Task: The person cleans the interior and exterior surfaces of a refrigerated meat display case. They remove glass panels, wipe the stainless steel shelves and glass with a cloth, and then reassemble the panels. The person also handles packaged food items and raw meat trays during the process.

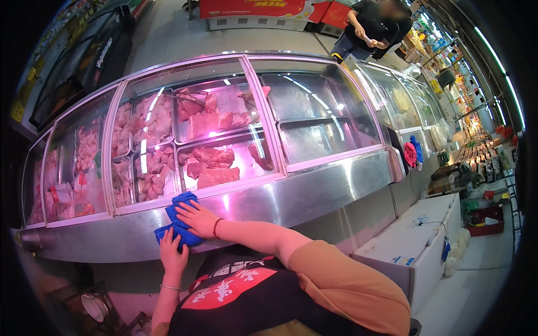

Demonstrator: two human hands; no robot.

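A bunched blue cloth (192, 239) lies on the steel front ledge (263, 204) of a glass-fronted meat case. My right hand (197, 220) grips it from above, fingers stretched over its folds and pressing it toward the foot of the glass. At the near left edge of the cloth, my left hand (172, 253) has its fingers closed on the fabric. Both hands are close together, the left nearer to me. The parts of the cloth under my palms are hidden.
Behind the glass, trays hold red meat cuts (216, 168) and pale meat pieces (154, 120). A white chest freezer (403, 246) stands at the right. Pink and blue cloths (413, 152) hang at the case's right end. A person (370, 28) stands beyond the case.
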